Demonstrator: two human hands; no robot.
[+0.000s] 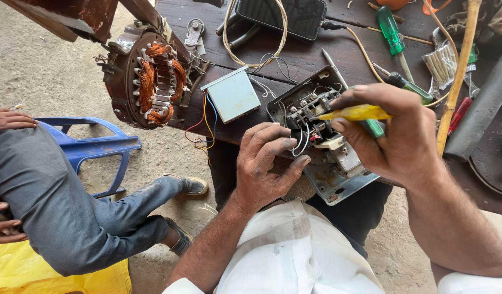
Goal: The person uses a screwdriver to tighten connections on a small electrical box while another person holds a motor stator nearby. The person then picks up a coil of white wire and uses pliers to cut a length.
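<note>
Seated person, far left: grey trouser legs [60, 201] stretched across a blue plastic stool [96, 147]; their hands rest on the thigh and by the knee.
Motor stator [147, 81]: round dark metal ring wound with shiny copper coils, hanging off the table's left corner.
Grey box [232, 95]: small square metal case on the dark wooden table [300, 54], trailing red, blue and yellow wires over the edge.
Left hand [264, 163]: grimy, fingers curled, pinching thin white wires at the near side of the switch box.
Switch box [322, 136]: open grey metal housing at the table's front edge, between both hands, crowded with terminals and wires.
Right hand [395, 130]: closed around a yellow screwdriver [354, 113], its tip at the terminals.
Clutter behind: a black phone [283, 16] with cable, green-handled screwdrivers [392, 27], a bamboo stick [458, 71].
</note>
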